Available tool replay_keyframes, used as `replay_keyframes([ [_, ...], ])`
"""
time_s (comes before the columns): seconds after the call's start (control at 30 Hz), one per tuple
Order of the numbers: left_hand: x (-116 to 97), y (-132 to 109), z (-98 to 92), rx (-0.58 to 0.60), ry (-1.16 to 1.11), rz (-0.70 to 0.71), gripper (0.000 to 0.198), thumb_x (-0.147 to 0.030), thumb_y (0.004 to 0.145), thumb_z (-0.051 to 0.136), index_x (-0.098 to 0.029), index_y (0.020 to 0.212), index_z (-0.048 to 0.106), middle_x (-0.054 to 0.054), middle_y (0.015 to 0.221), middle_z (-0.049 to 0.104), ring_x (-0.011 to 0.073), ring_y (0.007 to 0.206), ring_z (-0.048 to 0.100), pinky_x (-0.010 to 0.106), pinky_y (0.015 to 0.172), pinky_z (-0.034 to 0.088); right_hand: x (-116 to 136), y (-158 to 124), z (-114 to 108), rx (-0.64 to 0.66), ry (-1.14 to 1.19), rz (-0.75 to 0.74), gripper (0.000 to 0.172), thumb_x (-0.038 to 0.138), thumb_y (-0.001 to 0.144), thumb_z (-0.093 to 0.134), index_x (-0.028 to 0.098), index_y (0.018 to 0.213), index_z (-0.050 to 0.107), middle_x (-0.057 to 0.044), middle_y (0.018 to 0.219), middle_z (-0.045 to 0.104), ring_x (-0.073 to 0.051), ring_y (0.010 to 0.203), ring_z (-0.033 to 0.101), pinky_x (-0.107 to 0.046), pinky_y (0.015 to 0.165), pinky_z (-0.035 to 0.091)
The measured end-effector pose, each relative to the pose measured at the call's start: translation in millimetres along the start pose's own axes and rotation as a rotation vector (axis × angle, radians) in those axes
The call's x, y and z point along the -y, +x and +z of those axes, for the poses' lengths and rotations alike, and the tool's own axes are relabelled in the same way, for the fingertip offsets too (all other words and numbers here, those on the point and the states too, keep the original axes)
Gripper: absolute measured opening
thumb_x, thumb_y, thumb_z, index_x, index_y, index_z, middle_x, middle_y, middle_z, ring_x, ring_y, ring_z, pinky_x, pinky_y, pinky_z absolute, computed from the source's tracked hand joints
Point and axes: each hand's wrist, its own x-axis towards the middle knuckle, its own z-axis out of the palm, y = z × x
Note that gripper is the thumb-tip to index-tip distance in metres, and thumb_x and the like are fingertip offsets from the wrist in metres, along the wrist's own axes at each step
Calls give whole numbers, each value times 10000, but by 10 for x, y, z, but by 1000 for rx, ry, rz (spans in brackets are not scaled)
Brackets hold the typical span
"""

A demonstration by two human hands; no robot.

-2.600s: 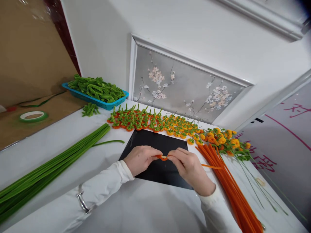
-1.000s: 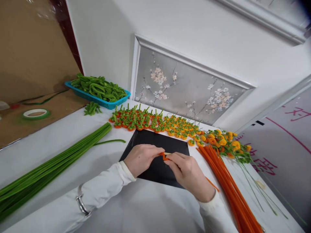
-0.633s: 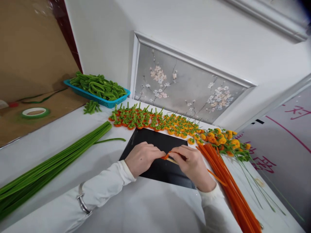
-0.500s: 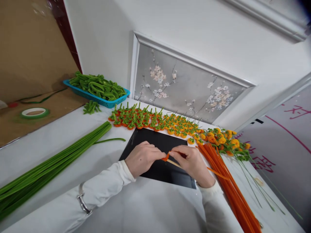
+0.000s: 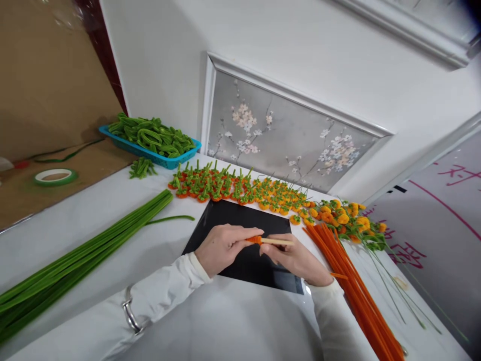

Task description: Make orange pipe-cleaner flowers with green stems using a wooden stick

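An orange pipe cleaner [image 5: 255, 239] is wound in a tight coil around the end of a thin wooden stick [image 5: 278, 242]. My left hand [image 5: 222, 245] pinches the coil between thumb and fingers. The bare part of the stick points right, across the fingers of my right hand [image 5: 295, 255]. That hand is closed beside the coil, its thumb close to the windings, and a loose orange end shows by its wrist. How the strand runs inside the right fingers is hidden. Both hands are above a black mat [image 5: 244, 215].
Orange pipe cleaners [image 5: 353, 286] lie bundled at right, green ones [image 5: 97, 245] at left. Behind the mat stand rows of small orange flower heads [image 5: 210, 183] with green stems. Finished-looking flowers [image 5: 341, 215] lie right. A blue basket [image 5: 169, 161] holds green loops; tape [image 5: 54, 176] lies left.
The stick has swung up to nearly level, in front of the right fingers. The orange strand now forms a neat coil, and less of its loose end shows past the right wrist.
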Motion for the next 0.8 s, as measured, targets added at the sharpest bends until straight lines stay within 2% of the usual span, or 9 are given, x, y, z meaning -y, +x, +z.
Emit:
replay_keyframes([
  [0.13, -10, 13, -20, -6, -98, -143, 261, -159, 853, 502, -211, 1039, 678, 12, 876, 723, 136, 750, 661, 211, 674, 490, 63, 5, 76, -100, -241, -95, 277, 283, 913, 444, 168, 686, 553, 42, 567, 439, -88, 524, 383, -214, 494, 285],
  [0.27, -1, 13, -22, 24, -180, -241, 265, -127, 840, 462, -201, 971, 680, -5, 828, 711, 117, 667, 664, 186, 625, 491, 91, -18, 161, -216, -544, -191, 202, 204, 917, 428, 180, 816, 601, -8, 705, 563, -121, 602, 504, -235, 552, 341],
  [0.37, 2, 13, -24, 59, -222, -263, 270, -107, 827, 442, -191, 941, 671, -3, 807, 697, 119, 662, 668, 181, 611, 491, 88, -44, 208, -347, -771, -247, 215, 190, 920, 417, 190, 885, 629, -32, 768, 582, -126, 597, 518, -250, 536, 343],
  [0.43, 3, 11, -28, 90, -225, -253, 272, -102, 823, 440, -184, 950, 667, -4, 746, 681, 117, 630, 658, 176, 584, 483, 90, -51, 215, -450, -852, -311, 218, 181, 915, 430, 200, 896, 646, -48, 826, 596, -137, 651, 536, -257, 579, 371],
  [0.53, 6, 5, -35, 121, -187, -212, 267, -129, 845, 441, -176, 984, 664, -20, 604, 632, 101, 515, 608, 171, 524, 451, 98, -41, 198, -574, -879, -392, 191, 170, 893, 478, 220, 884, 662, -72, 965, 609, -180, 822, 554, -297, 710, 415],
  [0.63, 4, 4, -37, 142, -130, -150, 260, -146, 867, 432, -179, 971, 667, -31, 557, 599, 92, 476, 558, 175, 496, 415, 86, -19, 180, -592, -813, -425, 165, 163, 884, 501, 222, 889, 655, -69, 993, 624, -209, 948, 542, -339, 802, 426],
  [0.8, -27, 25, -36, 138, -96, -28, 235, -161, 882, 437, -176, 935, 666, 11, 735, 661, 122, 654, 597, 200, 598, 419, 39, 3, 192, -569, -658, -330, 198, 214, 921, 450, 187, 901, 645, -65, 856, 641, -166, 783, 580, -294, 723, 461],
])
